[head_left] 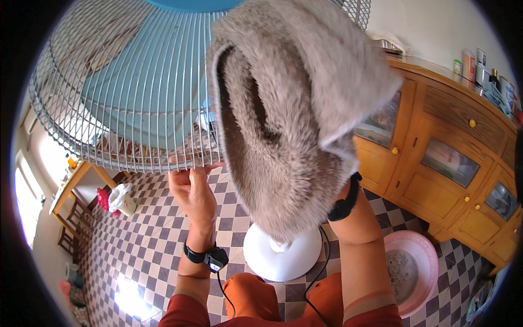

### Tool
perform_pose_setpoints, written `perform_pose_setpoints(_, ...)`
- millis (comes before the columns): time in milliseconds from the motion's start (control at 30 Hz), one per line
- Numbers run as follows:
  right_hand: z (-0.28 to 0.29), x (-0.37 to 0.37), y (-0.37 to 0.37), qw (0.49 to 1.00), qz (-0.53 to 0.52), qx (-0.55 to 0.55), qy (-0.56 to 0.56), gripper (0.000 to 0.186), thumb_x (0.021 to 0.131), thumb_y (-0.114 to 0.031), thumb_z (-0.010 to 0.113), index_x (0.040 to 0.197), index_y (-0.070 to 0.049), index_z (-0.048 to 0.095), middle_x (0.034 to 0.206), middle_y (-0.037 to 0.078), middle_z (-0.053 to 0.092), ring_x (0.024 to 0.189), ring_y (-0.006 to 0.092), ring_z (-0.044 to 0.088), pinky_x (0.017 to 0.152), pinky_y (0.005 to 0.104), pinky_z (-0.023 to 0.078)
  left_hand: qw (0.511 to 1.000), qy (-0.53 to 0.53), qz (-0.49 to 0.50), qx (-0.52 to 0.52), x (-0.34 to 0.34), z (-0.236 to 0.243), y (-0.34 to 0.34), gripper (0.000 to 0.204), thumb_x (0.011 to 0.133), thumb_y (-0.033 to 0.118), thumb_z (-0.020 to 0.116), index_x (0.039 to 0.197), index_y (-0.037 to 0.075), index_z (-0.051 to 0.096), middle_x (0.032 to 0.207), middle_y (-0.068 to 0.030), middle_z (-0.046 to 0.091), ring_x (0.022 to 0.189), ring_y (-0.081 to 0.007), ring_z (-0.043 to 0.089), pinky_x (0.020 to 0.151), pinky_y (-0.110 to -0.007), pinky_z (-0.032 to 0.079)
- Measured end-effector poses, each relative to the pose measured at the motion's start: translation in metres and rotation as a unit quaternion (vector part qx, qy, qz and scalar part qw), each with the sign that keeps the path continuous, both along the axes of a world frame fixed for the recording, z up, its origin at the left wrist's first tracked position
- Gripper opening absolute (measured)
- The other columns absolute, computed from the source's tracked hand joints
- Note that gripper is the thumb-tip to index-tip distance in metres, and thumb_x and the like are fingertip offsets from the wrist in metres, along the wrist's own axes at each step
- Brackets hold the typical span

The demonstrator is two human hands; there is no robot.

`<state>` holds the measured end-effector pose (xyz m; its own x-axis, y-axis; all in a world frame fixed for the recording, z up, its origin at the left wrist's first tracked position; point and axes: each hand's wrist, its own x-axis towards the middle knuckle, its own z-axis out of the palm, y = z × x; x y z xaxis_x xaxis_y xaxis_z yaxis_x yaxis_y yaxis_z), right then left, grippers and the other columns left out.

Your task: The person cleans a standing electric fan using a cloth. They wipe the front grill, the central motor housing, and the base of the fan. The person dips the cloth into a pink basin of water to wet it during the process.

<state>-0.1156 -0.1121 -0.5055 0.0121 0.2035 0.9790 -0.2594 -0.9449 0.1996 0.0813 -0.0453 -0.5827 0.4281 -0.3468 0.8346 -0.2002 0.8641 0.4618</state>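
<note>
The left hand [192, 191] was raised with its fingers hooked over the lower rim of the fan's wire grille [125, 92], gripping the wires at the bottom edge. Behind the grille sat the pale blue fan blades [136, 82]. The right hand was hidden inside a grey furry cleaning mitt [294, 120], so how far it was open could not be told; only the forearm and a black wrist strap [344, 204] showed below the mitt's cuff. The mitt lay against the right side of the grille, covering that edge. Below, the fan's round white base [282, 252] stood on the checked tile floor [147, 240], between the person's knees. A pink basin [417, 272] sat near right, just beside the wooden cabinet [436, 163], narrowing the floor there. Far left, a wooden table [71, 182] stood well apart, with open tiles between.
</note>
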Motion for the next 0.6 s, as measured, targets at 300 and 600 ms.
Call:
perform_pose_setpoints(300, -0.09, 0.045, 0.004, 0.983, 0.091, 0.097, 0.13, 0.041, 0.085, -0.023, 0.059, 0.124, -0.01, 0.055, 0.126, 0.012, 0.055, 0.114, 0.0273, 0.055, 0.101, 0.0378, 0.04, 0.999, 0.021, 0.019, 0.031, 0.0, -0.005, -0.004, 0.018, 0.088, -0.001, 0.047, 0.105, -0.002, 0.053, 0.098, -0.0089, 0.062, 0.085, -0.0122, 0.059, 0.076, -0.028, 0.051)
perform_pose_setpoints(600, -0.016, 0.019, 0.012, 0.997, 0.056, 0.043, 0.025, 0.043, 0.084, -0.03, 0.057, 0.122, -0.01, 0.057, 0.126, 0.011, 0.056, 0.118, 0.0265, 0.052, 0.101, 0.0411, 0.037, 0.998, -0.015, 0.055, 0.028, 0.011, -0.011, -0.011, 0.017, 0.09, -0.003, 0.048, 0.106, -0.003, 0.051, 0.099, -0.0095, 0.062, 0.083, -0.0125, 0.059, 0.075, -0.025, 0.047)
